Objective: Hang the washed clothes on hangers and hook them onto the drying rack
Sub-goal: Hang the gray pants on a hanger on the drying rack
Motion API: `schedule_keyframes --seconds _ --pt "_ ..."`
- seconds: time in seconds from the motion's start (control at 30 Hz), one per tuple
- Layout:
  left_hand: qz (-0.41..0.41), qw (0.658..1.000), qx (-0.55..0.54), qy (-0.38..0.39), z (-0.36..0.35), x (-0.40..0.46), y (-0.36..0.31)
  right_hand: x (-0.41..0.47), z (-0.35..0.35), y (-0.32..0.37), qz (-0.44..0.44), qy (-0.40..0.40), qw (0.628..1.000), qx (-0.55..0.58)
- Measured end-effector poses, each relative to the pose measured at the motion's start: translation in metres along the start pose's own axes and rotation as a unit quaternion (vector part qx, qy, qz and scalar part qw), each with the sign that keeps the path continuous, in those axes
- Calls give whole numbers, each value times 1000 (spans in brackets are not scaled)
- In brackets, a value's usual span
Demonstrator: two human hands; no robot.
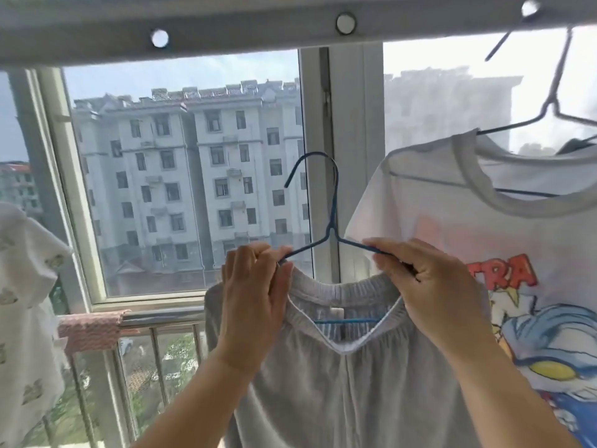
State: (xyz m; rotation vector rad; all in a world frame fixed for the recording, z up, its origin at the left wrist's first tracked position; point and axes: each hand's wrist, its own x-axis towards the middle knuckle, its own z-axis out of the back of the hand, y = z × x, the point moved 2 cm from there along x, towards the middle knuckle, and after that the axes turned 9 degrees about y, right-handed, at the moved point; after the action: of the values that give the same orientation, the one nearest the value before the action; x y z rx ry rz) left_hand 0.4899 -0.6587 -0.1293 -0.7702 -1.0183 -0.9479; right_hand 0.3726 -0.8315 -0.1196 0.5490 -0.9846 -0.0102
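Below rack bar (245, 30) | both hands pinch blue hanger (332, 218) | grey shorts (339, 376) (gathered waistband) draped

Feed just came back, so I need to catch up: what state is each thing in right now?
Blue hanger: held up by both shoulders, hook not yet on the rack.
Grey garment: waistband threaded on the blue hanger, hanging down.
Left hand: pinches hanger and waistband.
Right hand: grips the hanger's other shoulder.
Drying rack bar: overhead, two holes free.
Printed white shirt: on its hanger, hooked to the rack.
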Motion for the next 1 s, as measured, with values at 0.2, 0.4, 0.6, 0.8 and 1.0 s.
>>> schedule_keyframes --seconds 0.2,0.4,0.6,0.8,1.0 --pt "-60 996 70 9 4 42 -18 26 31 19 1 -82 997 -13" --pt "-68 990 107 55 4 93 -40 58 66 33 16 -151 988 -7" --pt "-85 986 118 76 8 128 -63 70 88 41 2 -187 982 3" --pt "-54 983 112 137 -4 136 -64 74 91 43 -18 -206 976 -69" --pt "-8 970 92 226 -20 132 -54 72 80 38 -29 -186 972 -138"
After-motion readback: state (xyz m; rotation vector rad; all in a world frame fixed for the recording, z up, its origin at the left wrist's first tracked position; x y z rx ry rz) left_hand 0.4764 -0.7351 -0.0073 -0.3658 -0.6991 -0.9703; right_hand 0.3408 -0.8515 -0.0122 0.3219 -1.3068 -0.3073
